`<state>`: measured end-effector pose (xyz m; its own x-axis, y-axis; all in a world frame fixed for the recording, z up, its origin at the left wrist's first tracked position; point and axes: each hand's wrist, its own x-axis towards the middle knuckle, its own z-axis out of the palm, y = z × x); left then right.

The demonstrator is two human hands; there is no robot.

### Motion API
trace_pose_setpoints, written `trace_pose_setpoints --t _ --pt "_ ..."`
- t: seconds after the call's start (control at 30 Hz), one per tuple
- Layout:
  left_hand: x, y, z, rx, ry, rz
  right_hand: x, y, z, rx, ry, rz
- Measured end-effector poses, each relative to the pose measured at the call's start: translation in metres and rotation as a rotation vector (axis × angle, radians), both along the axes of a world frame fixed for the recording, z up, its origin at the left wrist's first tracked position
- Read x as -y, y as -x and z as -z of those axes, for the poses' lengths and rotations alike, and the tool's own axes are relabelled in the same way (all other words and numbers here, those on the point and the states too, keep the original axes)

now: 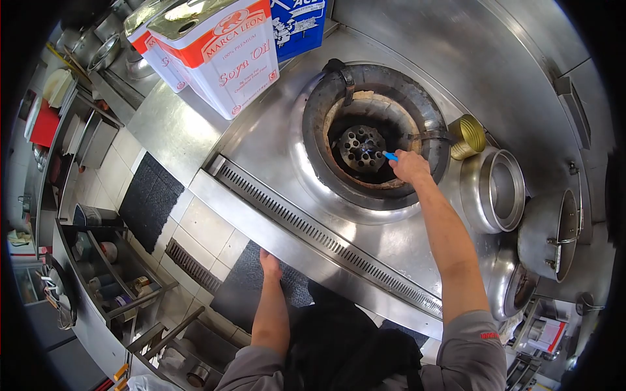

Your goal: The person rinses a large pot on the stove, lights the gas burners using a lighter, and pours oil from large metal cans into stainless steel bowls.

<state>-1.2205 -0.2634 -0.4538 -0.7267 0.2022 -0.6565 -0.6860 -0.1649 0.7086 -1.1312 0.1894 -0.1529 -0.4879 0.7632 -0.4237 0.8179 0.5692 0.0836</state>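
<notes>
Over the wok burner, my right hand reaches past the near right rim. Its fingers are closed around a blue lighter, whose tip points at the perforated burner head down in the pit. My left hand is low at the front edge of the steel counter, with its fingers curled in against the edge. Whatever those fingers hold, if anything, is hidden from me.
Tall soya oil tins and a blue tin stand at the back left. An open gold can, a steel pot and a larger pan line the right side. A slotted drain runs along the counter front.
</notes>
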Motion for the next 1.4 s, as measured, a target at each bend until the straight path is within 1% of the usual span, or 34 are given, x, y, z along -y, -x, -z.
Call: trace_pose_setpoints --t 0.3,0.47,0.7,0.87,0.97,1.1,1.17,1.27,1.3,1.4 --pt "0.002 0.000 0.000 -0.017 -0.019 0.027 -0.004 -0.001 -0.001 0.033 -0.012 -0.016" --pt "-0.001 -0.002 -0.009 0.004 -0.021 0.011 -0.004 0.003 0.004 0.053 -0.008 -0.022" --pt "-0.001 0.001 -0.003 0.039 0.022 -0.038 -0.004 -0.002 -0.004 0.032 0.016 -0.022" --pt "0.001 0.003 0.002 0.014 0.013 0.040 -0.001 0.000 -0.001 -0.018 0.052 -0.057" --pt "0.002 0.003 0.006 -0.011 0.019 0.050 0.000 0.005 0.005 0.028 0.053 -0.069" --pt "0.002 0.004 0.000 -0.003 0.021 0.056 0.001 0.001 -0.003 -0.045 0.022 -0.053" --pt "0.002 0.005 -0.003 0.030 0.029 0.052 0.002 -0.006 -0.021 -0.100 0.008 -0.047" --pt "0.005 0.007 -0.013 0.097 0.056 0.052 0.009 -0.025 -0.061 -0.224 0.029 0.034" --pt "0.007 0.008 -0.018 0.119 0.067 0.054 0.005 -0.043 -0.060 -0.308 -0.018 0.007" --pt "0.030 0.014 -0.018 0.132 0.217 0.221 0.019 -0.096 -0.096 -0.571 -0.049 -0.001"
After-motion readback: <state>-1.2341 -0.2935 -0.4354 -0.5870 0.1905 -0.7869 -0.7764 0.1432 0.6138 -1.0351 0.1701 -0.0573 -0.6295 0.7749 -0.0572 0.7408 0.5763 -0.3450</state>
